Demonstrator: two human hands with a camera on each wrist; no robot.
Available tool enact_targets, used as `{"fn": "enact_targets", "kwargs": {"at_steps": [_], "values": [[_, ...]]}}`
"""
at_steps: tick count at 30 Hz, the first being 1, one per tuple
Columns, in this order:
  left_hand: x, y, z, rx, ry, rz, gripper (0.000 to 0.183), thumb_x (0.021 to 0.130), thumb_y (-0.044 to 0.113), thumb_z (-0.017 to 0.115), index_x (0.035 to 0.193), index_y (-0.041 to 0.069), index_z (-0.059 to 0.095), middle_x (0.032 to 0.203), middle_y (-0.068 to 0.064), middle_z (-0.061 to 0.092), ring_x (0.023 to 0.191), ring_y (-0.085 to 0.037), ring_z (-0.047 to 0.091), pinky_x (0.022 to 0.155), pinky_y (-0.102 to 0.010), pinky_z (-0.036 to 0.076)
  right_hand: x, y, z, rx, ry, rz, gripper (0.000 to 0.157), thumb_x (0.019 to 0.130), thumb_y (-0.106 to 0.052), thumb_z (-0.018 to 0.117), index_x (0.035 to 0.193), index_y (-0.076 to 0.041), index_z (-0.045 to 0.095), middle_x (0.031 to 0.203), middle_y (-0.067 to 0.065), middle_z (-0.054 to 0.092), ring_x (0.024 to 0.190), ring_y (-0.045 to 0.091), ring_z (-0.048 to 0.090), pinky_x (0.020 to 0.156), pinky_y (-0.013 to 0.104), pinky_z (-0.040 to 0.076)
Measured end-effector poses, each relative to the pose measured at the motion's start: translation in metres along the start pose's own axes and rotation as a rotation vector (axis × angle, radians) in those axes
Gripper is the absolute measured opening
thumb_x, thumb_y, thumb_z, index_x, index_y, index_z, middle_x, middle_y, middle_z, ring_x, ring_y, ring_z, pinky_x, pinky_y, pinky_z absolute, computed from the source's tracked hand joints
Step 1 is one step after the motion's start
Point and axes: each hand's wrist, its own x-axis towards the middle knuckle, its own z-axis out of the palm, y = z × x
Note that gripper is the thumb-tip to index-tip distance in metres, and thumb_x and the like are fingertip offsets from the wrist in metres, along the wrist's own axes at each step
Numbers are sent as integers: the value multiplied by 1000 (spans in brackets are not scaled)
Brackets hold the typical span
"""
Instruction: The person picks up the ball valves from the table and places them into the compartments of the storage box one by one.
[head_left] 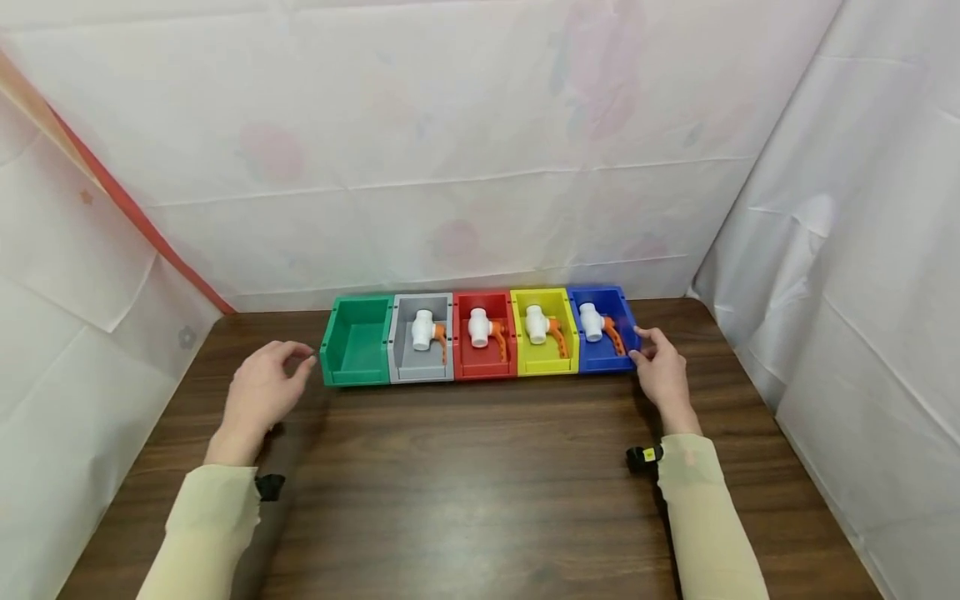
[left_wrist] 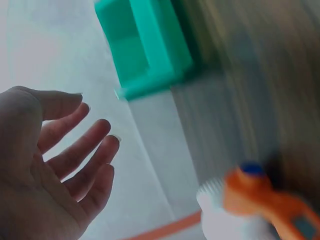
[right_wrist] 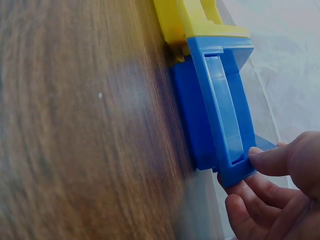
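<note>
My left hand [head_left: 266,387] is just left of the green bin [head_left: 360,337], fingers loosely bent and apart from it, holding nothing. In the left wrist view, a white ball valve with an orange handle [left_wrist: 260,200] shows close by at the lower right, partly cut off. On the right, my right hand [head_left: 662,372] pinches the side rim of the blue bin [right_wrist: 200,115] between thumb and fingers. Inside that bin lies a white ball valve [head_left: 591,322] with its orange handle toward the right. The green bin has no valve in it.
Between the end bins stand a grey bin [head_left: 422,373], a red bin [head_left: 486,368] and a yellow bin [head_left: 547,365], each with one similar valve. The row sits at the back of the brown wooden table [head_left: 465,483], before a white cloth backdrop [head_left: 420,125].
</note>
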Motion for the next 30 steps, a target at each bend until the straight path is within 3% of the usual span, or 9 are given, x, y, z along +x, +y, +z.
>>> {"fn": "enact_targets", "kwargs": {"at_steps": [5,11,18,23,30], "values": [[-9,-25,-10,49,-68,-17,23,98,16,60,116,3,68,118,-23,61,96,-42,59,75,-61,45,-1,1,2,6,2,2,40,100,-9,61,140,-16,56,100,20,66,82,32,59,69,40,47],[-20,-49,-16,97,-226,-27,32,94,10,58,124,1,64,131,-31,50,108,-56,49,83,-69,40,-1,1,2,1,16,-8,40,99,-8,62,138,-15,57,98,19,66,80,31,59,67,38,46],[-30,-63,-16,127,-376,15,38,90,3,57,127,-2,63,132,-35,48,95,-48,54,69,-54,45,-2,-1,-1,6,34,-26,39,98,-7,64,136,-14,59,97,20,68,81,32,61,67,40,47],[-35,-68,-16,115,-410,73,45,81,-6,60,126,-3,64,133,-36,48,112,-61,48,83,-66,44,-2,-1,-2,4,31,-22,39,99,-8,63,137,-14,58,99,21,68,81,32,62,68,40,47],[-37,-73,-18,117,-440,66,57,70,-13,61,126,-5,62,136,-37,42,115,-61,46,74,-58,47,0,0,0,13,22,-14,39,99,-8,62,138,-15,58,98,19,68,82,31,60,68,39,47]]}}
